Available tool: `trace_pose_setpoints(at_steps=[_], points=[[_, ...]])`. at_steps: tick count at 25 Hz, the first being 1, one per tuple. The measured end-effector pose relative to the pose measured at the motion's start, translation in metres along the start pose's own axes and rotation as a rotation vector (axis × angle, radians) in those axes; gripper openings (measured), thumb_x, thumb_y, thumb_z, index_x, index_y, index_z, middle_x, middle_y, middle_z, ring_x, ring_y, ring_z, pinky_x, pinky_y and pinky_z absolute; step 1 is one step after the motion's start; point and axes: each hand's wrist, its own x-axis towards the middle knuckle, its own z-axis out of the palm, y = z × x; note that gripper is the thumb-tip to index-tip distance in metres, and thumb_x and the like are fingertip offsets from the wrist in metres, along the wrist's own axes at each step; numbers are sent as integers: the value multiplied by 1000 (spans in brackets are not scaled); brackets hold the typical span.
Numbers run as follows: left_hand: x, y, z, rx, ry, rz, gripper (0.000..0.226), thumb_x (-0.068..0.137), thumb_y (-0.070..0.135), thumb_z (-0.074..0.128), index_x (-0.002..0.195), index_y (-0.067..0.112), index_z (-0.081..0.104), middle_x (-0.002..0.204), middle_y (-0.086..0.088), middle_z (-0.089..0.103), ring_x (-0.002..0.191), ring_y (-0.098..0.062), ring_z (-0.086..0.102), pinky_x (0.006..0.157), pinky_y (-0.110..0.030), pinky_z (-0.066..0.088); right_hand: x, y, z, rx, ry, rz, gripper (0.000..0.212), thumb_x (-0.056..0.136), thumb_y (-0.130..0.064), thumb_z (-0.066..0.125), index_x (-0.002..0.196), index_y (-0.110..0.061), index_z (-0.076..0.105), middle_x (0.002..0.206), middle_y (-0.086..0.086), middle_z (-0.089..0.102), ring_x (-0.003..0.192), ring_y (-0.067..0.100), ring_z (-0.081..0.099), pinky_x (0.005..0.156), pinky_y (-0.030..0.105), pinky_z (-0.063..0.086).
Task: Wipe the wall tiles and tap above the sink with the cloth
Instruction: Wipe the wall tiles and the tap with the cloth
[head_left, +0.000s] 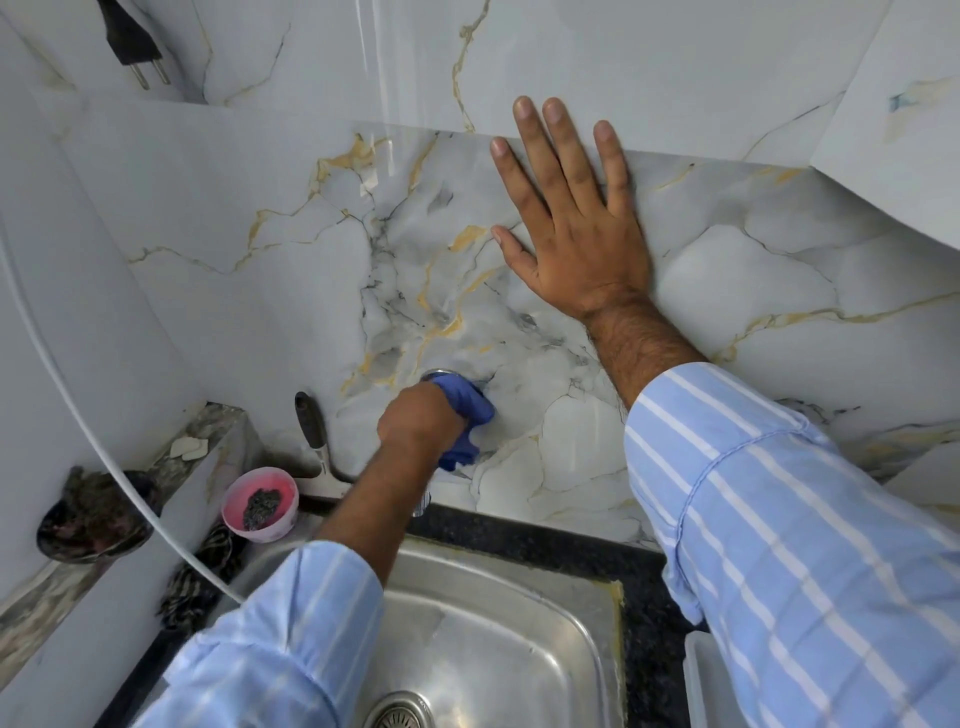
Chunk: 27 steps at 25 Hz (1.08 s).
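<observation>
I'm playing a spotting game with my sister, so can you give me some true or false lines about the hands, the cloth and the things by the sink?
1. The left hand grips a crumpled blue cloth. True.
2. The right hand holds a sponge. False: it lies flat and open on the marble-patterned wall tiles, holding nothing.
3. The cloth is pressed around the shiny metal tap base on the wall. True.
4. The small pink plastic bowl sits inside the steel sink. False: it stands beside the sink, on the left.
5. A black two-pin plug hangs at the top left. True.
</observation>
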Motion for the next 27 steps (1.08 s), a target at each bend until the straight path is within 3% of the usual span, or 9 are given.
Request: trace_pose_setpoints(at_steps=[2, 5, 7, 9, 11, 14, 19, 24, 27], points=[[-24, 1, 13, 267, 292, -30, 38, 84, 17, 71, 119, 6, 58, 108, -8, 72, 97, -26, 71, 73, -31, 50, 0, 0, 0, 1, -3, 1, 70, 113, -56, 33, 172, -18, 28, 176, 9, 28, 163, 29, 34, 131, 55, 15], [-49, -25, 32, 138, 505, 160, 27, 81, 21, 74, 97, 22, 53, 94, -6, 70, 82, -28, 72, 63, -32, 49, 1, 0, 0, -2, -6, 6, 70, 113, -56, 33, 172, -18, 27, 176, 9, 28, 163, 29, 33, 130, 55, 13], [-59, -55, 44, -140, 475, 203, 26, 85, 34, 70, 89, 24, 47, 83, -4, 68, 73, -29, 68, 57, -29, 44, 1, 1, -1, 1, -8, 10, 70, 113, -56, 33, 172, -18, 28, 176, 9, 28, 163, 29, 34, 130, 55, 13], [-67, -80, 60, -380, 412, 172, 34, 85, 44, 69, 100, 19, 50, 79, 6, 66, 71, -17, 65, 54, -25, 43, 0, 1, -2, 2, -15, 7, 69, 114, -55, 33, 172, -18, 29, 176, 9, 28, 163, 29, 34, 131, 54, 13], [-71, -94, 73, -592, 331, 204, 33, 85, 37, 75, 105, 19, 56, 83, 7, 69, 76, -7, 66, 61, -18, 48, 1, 1, -4, 0, -27, 6, 69, 114, -55, 32, 172, -18, 28, 176, 9, 28, 163, 29, 33, 131, 54, 13], [-70, -118, 90, -872, 131, 260, 8, 89, 18, 75, 95, 18, 69, 82, 3, 76, 75, -7, 69, 65, -17, 53, 1, 0, -2, -1, -31, -1, 69, 114, -55, 33, 172, -18, 28, 176, 9, 28, 163, 29, 33, 131, 54, 14], [-84, -162, 110, -819, 95, 177, 7, 91, 10, 71, 87, 16, 71, 68, 5, 73, 69, -14, 64, 59, -18, 52, 2, 0, -2, 1, -36, -12, 69, 114, -55, 32, 172, -18, 27, 177, 9, 27, 163, 29, 32, 131, 55, 15], [-106, -156, 91, -751, 101, 235, 32, 82, 37, 79, 110, 25, 70, 90, 4, 78, 84, -16, 74, 72, -32, 60, 5, 1, -15, -3, -112, -22, 70, 115, -56, 34, 173, -17, 25, 177, 10, 25, 164, 31, 31, 130, 57, 20], [-128, -149, 75, -666, 214, 282, 47, 73, 58, 74, 111, 33, 64, 95, 16, 74, 86, -2, 71, 72, -22, 55, 13, -17, -45, 114, -262, 122, 69, 110, -47, 44, 171, -16, 32, 178, 13, 22, 165, 34, 26, 133, 61, 20]])
